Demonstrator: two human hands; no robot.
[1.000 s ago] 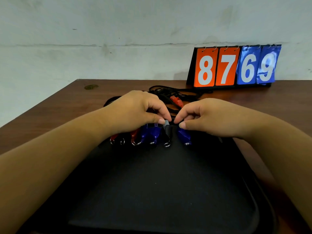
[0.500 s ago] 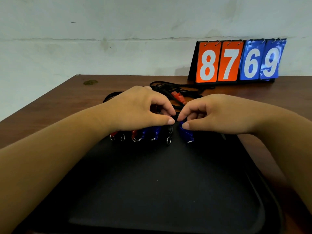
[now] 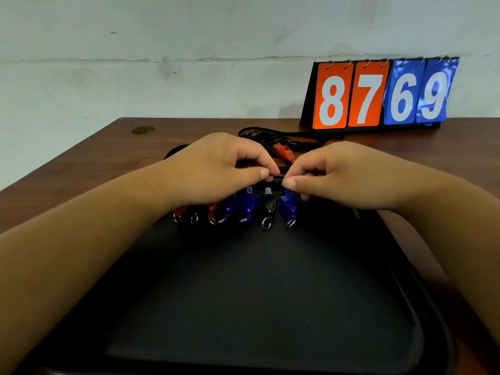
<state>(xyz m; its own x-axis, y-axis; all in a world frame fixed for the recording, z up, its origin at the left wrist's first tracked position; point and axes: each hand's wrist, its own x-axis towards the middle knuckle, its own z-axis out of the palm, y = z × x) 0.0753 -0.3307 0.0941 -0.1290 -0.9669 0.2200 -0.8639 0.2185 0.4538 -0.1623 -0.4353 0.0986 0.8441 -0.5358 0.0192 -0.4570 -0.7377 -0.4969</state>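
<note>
Head view: two hands pinch the band over the black whistle

Head view, and both hands meet at the twelve o'clock edge of the black case (image 3: 257,293). Left hand (image 3: 216,169) has its fingers curled, thumb and forefinger nipping the black band (image 3: 276,181). Right hand (image 3: 338,177) comes in from three o'clock, curled too, its thumb pinching the same band. Directly under the pinch sits the black whistle (image 3: 267,204), ring pointing to six o'clock. A blue whistle (image 3: 289,205) lies just beside it at three o'clock and another blue one (image 3: 247,204) at nine, with red whistles (image 3: 180,211) further along, partly under the left wrist. Beyond the hands at twelve o'clock lies a tangle of black cords (image 3: 284,136). At one o'clock on the table (image 3: 108,158), the number cards (image 3: 378,96) read 8769.
</note>
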